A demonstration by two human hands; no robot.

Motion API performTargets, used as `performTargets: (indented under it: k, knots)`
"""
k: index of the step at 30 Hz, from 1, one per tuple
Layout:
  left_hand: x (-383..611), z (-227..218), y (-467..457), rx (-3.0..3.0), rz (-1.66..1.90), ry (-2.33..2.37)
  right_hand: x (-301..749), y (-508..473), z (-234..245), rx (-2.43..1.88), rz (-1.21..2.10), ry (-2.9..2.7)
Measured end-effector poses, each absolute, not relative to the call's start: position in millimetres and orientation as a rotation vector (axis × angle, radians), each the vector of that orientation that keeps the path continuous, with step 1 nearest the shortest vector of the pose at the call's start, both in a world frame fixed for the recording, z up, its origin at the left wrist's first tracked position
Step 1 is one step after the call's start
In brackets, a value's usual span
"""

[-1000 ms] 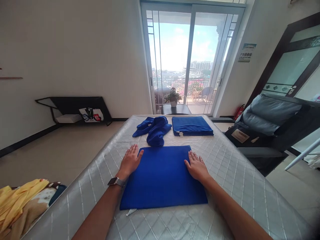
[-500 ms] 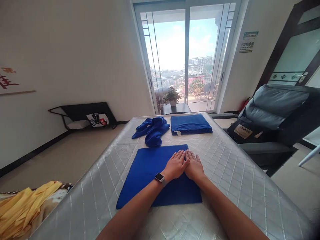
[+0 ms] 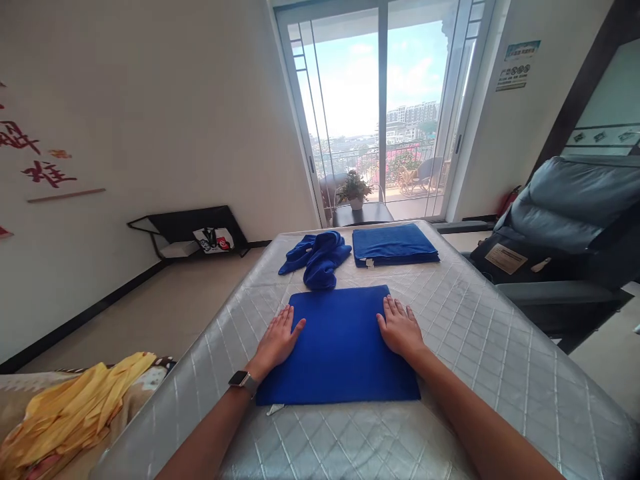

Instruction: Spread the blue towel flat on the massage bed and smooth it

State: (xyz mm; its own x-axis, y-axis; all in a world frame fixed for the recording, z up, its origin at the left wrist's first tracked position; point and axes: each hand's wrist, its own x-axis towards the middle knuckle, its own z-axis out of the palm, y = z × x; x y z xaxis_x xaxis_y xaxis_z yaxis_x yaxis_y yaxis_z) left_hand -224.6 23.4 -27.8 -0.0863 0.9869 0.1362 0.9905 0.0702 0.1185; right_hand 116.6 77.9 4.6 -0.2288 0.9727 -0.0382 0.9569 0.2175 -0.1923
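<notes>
Blue towel, white tag unreadable, touched by left hand, right hand.

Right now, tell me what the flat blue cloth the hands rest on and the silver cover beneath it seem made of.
Blue cloth: looks like soft matte fabric, perhaps microfibre or fleece; no shine, and a small white tag sticks out at its near edge. Silver cover: seems a glossy quilted synthetic, satin-like; light glints off it and stitched lines form diamonds.
</notes>
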Motion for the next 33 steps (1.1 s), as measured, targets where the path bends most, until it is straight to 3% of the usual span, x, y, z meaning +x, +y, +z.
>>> performTargets:
  k: [11, 17, 22, 27, 33]
  knots:
    - [-223, -22, 12, -2.096, -0.377, -2.331, 118, 56, 21, -1.835, -0.042, -2.49]
    - [-225, -22, 8, -2.069, -0.365, -2.25, 126, 23, 19, -1.888, 0.057, -2.516]
    - [-211, 3, 0, -1.933, -0.472, -2.06, 127, 19, 8, -1.937, 0.186, -2.491]
    - [-143, 24, -8, -2.217, -0.462, -1.884, 126, 20, 8, -1.911, 0.227, -2.483]
    - [-23, 19, 4, -2.721, -0.505, -1.556, 129, 17, 11, -1.902, 0.19, -2.536]
